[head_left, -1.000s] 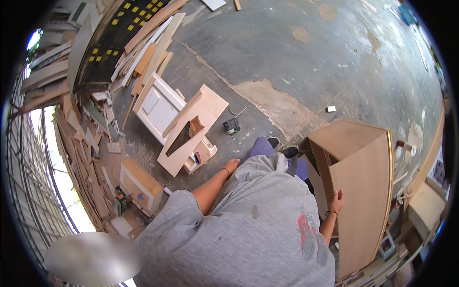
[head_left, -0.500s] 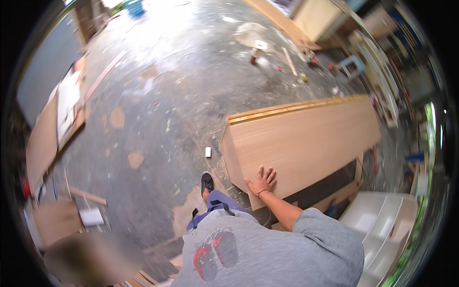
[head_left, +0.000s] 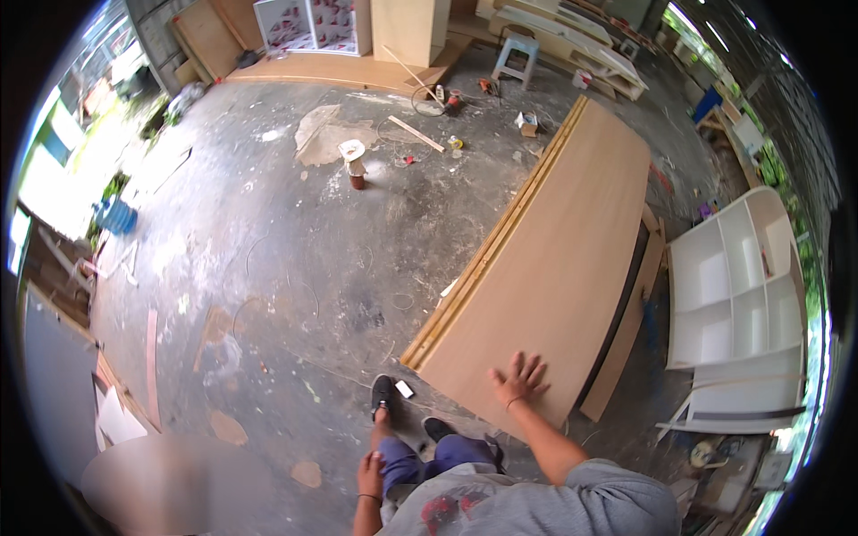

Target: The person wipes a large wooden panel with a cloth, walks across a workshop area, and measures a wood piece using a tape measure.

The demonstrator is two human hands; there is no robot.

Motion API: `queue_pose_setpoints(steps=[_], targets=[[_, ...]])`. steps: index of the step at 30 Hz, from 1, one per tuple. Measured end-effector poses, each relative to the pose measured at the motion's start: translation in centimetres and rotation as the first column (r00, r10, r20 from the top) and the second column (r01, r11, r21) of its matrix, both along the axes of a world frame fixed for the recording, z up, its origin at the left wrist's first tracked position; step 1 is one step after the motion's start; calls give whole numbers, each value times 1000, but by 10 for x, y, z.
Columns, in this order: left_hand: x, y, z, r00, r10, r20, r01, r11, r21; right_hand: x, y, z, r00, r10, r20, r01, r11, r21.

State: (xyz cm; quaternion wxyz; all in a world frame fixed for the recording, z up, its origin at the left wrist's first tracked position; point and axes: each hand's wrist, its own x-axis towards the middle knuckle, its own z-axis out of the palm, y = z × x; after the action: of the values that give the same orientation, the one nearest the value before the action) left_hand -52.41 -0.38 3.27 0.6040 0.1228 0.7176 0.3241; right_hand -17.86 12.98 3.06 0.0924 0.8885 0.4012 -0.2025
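Note:
My right hand point(head_left: 520, 384) lies flat with its fingers spread on the near part of a large, light-brown wooden box-like piece point(head_left: 559, 259). Its broad smooth face is turned up, and yellowish strips point(head_left: 496, 237) run along its left edge. Nothing is gripped by this hand. My left hand point(head_left: 370, 473) hangs low beside my thigh, apart from the wooden piece. Its fingers are foreshortened, and whether they are curled round anything does not show. On the floor by my shoe point(head_left: 382, 397) rests a small white object point(head_left: 405, 389).
White shelving point(head_left: 728, 277) stands to the right of the wooden piece, with a dark-edged board point(head_left: 617, 330) between them. Beyond are a blue-grey stool point(head_left: 516, 58), a reddish-brown container point(head_left: 357, 179) and a wood strip point(head_left: 416, 134). A blue water bottle point(head_left: 114, 215) lies far left.
The view has tilted up and turned, so the wooden piece now slants away from me. My left hand has come into view. The right hand stays flat on the wood.

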Motion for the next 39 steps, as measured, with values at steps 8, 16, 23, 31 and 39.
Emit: queue_pose_setpoints(steps=[8,16,23,31,39], targets=[[-69,72,-6,819,-563,-111,569,821,34,2,27,0,994,-104,36,103,994,31],[47,187,42,339,-633,-695,918,63,390,-105,-83,34,980,79,-182,-85,996,-28],[213,175,19,-36,-544,-838,926,-334,177,-107,-224,13,825,-53,-562,178,969,170],[305,165,-83,-203,-157,-966,944,230,-236,-68,-435,-70,744,-488,-456,616,766,185],[276,195,-55,151,-222,-963,988,73,138,-38,-520,-96,617,-535,-577,695,715,80]])
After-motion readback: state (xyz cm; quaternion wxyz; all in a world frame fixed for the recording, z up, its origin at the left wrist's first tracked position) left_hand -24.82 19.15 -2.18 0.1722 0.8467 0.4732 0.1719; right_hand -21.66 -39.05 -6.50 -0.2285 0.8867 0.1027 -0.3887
